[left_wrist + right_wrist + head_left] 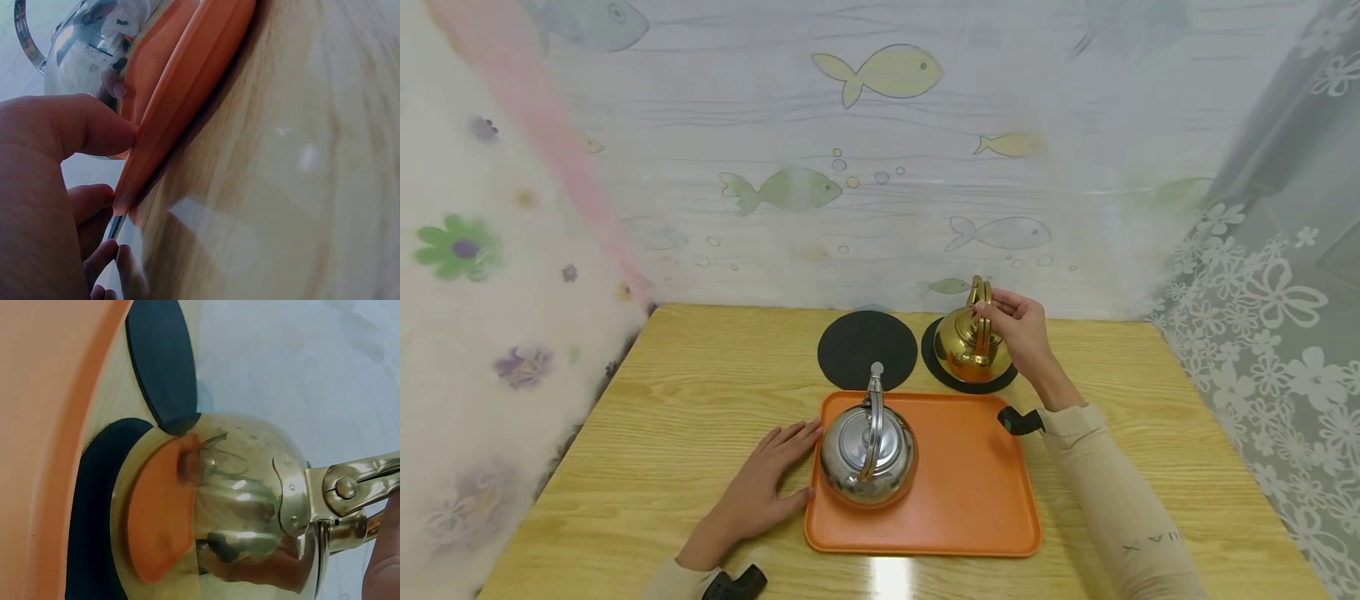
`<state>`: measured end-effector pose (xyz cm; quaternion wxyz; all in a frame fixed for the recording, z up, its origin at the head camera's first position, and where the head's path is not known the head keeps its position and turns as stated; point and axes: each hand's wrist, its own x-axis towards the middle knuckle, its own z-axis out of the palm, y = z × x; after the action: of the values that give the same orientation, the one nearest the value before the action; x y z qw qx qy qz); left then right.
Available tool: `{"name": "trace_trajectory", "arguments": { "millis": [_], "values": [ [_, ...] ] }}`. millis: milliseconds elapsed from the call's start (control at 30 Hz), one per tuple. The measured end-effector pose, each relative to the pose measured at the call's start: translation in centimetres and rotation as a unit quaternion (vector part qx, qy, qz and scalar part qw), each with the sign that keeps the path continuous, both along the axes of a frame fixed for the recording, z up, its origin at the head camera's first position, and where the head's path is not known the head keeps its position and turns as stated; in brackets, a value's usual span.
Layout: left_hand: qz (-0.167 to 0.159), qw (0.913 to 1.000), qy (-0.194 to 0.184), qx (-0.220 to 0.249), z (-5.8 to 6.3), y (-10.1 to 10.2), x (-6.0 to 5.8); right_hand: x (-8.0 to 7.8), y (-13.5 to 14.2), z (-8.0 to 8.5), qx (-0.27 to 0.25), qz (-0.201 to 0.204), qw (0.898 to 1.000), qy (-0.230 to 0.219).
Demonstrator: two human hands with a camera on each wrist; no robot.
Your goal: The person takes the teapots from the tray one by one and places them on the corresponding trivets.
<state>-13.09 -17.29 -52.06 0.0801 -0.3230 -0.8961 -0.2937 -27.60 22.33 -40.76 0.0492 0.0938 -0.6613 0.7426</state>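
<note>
Head view: right grip (pixel 1018 329) up on the gold kettle (pixel 955 350), thumb and fingers pinching the raised handle (pixel 983 337). Kettle looks to be resting on the right-hand black disc (pixel 953 383), past the far edge of the orange tray (pixel 970 492), near its right corner. Key relation: kettle body lies below and a bit left of the right grip; handle's long axis runs near-to-far, so the right grip comes at it from the side. Tray is on the near side of the kettle. Left black disc (pixel 865 346) just beside, uncovered. Silver kettle (pixel 891 467) on the tray's left part, handle also near-to-far. Left grip (pixel 763 483) well apart from the gold kettle, nearer the silver one; not clenched, fingers extended against the tray's left side, palm over the desk (pixel 722 367).

Left wrist view: thumb touches the tray rim, other fingers at or beside it lower down. Silver kettle just past the thumb, not held.

Right wrist view: gold kettle between tray and fingers, handle hinge toward the grip. Only one digit shows, by the handle; full hold can't be told here.
</note>
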Motion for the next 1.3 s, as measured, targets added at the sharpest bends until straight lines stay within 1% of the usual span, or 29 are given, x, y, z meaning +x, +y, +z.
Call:
{"name": "trace_trajectory", "arguments": {
  "millis": [233, 400, 500, 767, 967, 1033, 1100, 1133, 1200, 1233, 1267, 1300],
  "values": [
    [0.001, 0.9999, 0.007, 0.015, -0.3, 0.0, 0.3, -0.1, -0.2, -0.3, -0.014, 0.013, 1.0, -0.012],
    [0.003, 0.9997, 0.004, 0.022, -0.4, -0.1, 0.4, -0.5, -0.2, -0.8, -0.054, 0.031, 0.998, -0.019],
    [0.005, 0.9998, 0.004, 0.021, -0.5, -0.1, 0.5, -0.6, -0.3, -1.1, -0.068, 0.038, 0.997, -0.027],
    [0.005, 0.9998, 0.01, 0.016, -0.6, -0.1, 0.6, -0.3, -0.5, -1.0, -0.068, 0.043, 0.996, -0.026],
    [0.002, 1.0, 0.006, 0.007, -0.3, 0.2, 0.4, 0.3, -0.2, -0.7, -0.077, 0.047, 0.995, -0.042],
    [0.001, 1.0, 0.007, 0.005, -0.3, 0.2, 0.4, 0.6, -0.2, -0.5, -0.075, 0.042, 0.995, -0.046],
    [0.0, 0.9999, 0.009, 0.004, -0.3, 0.2, 0.3, 1.0, -0.3, -0.2, -0.063, 0.033, 0.997, -0.043],
    [0.0, 0.9999, 0.01, 0.003, -0.3, 0.2, 0.3, 1.3, -0.5, 0.1, -0.049, 0.02, 0.998, -0.035],
    [0.0, 0.9999, 0.014, 0.003, -0.4, 0.2, 0.3, 2.0, -0.9, 0.5, -0.004, -0.015, 1.0, -0.004],
    [0.0, 0.9999, 0.015, 0.003, -0.4, 0.2, 0.3, 2.4, -1.2, 0.7, 0.029, -0.037, 0.999, 0.02],
    [0.001, 0.9999, 0.014, 0.003, -0.4, 0.2, 0.3, 2.8, -1.5, 0.8, 0.063, -0.062, 0.995, 0.044],
    [0.0, 0.9999, 0.012, 0.005, -0.4, 0.2, 0.3, 3.2, -1.7, 1.0, 0.098, -0.089, 0.989, 0.067]
  ]
}}
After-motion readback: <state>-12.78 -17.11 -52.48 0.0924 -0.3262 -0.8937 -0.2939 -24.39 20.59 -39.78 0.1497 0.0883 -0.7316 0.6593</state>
